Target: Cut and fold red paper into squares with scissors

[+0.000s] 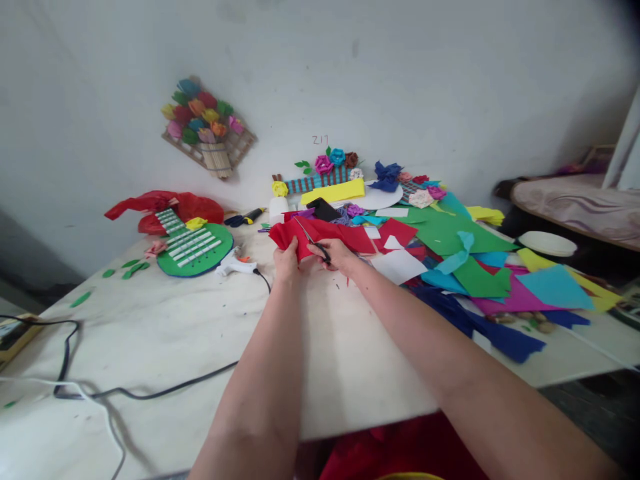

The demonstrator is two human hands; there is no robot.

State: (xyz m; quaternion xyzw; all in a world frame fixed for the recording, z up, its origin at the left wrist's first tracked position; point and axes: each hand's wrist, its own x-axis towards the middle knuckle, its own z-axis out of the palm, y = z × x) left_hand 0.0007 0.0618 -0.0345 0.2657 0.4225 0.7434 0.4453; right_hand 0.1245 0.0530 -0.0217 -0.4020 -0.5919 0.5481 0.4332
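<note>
Red crepe-like paper (285,233) is gripped at its near edge by my left hand (287,259), thumb on top. My right hand (334,255) is closed round the dark handles of a pair of scissors (306,233). The metal blades point up and left and lie across the red paper. Whether the blades are cutting at this instant cannot be made out. A white glue gun (237,265) lies on the table left of my left hand. Beyond the red paper lies a flat black object (323,209).
A green guitar-shaped craft (220,243) stands at the left, with red wrapping (150,207) behind it. Coloured sheets, including a green one (450,230), and scraps pile up at the right. A black cable (165,392) crosses the near left table. Paper flowers (324,165) line the wall.
</note>
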